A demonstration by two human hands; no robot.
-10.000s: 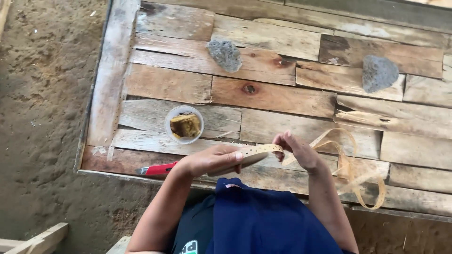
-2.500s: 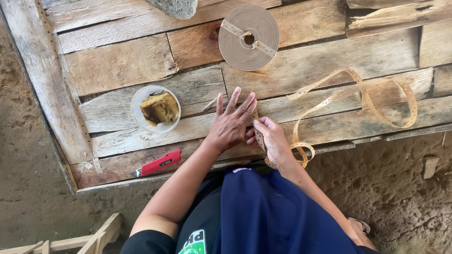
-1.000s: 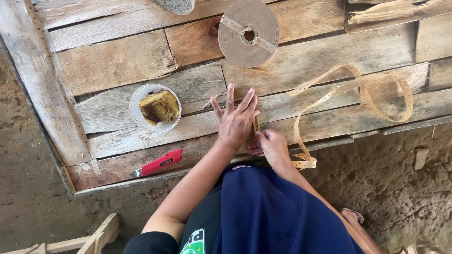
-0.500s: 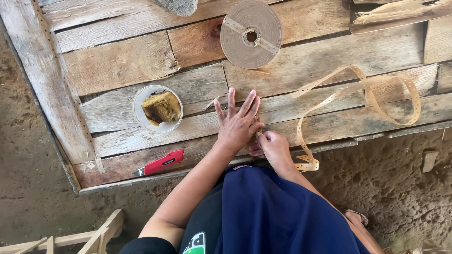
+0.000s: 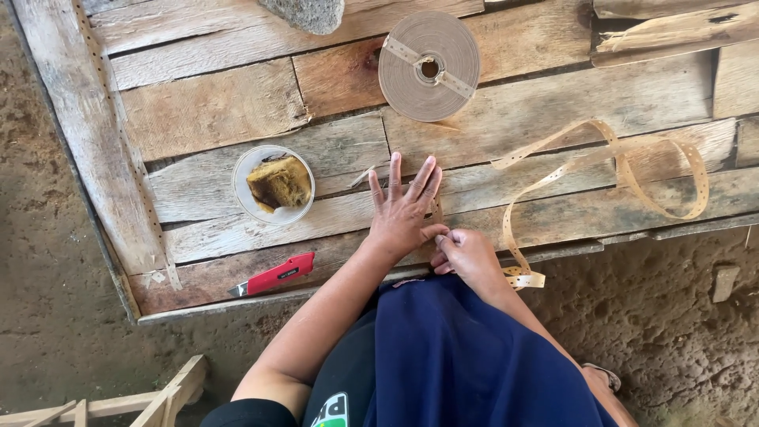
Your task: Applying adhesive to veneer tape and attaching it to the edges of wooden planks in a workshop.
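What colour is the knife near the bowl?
The knife is red with a grey metal tip, lying on the planks below the bowl. The head view shows it.

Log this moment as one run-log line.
left hand: flat on strip | right hand: pinching strip | nearby: roll, bowl, red knife

Worktop [image 5: 205, 111] of weathered planks, with gaps between the boards. At 12 o'clock, a flat roll [image 5: 428, 66] of brown tape lying on its side, core hole up. At 11 o'clock, a grey stone [image 5: 304, 12], cut off by the frame edge. At 9 o'clock, a white round tub [image 5: 273, 185] holding a brown-yellow lump. At 8 o'clock, near the front edge, a red knife [image 5: 273, 275], well apart from the tub. Sandy ground [image 5: 47, 237] beyond the worktop; pale wooden slats [image 5: 134, 399] at 7 o'clock; a small block [image 5: 724, 283] at 4 o'clock.
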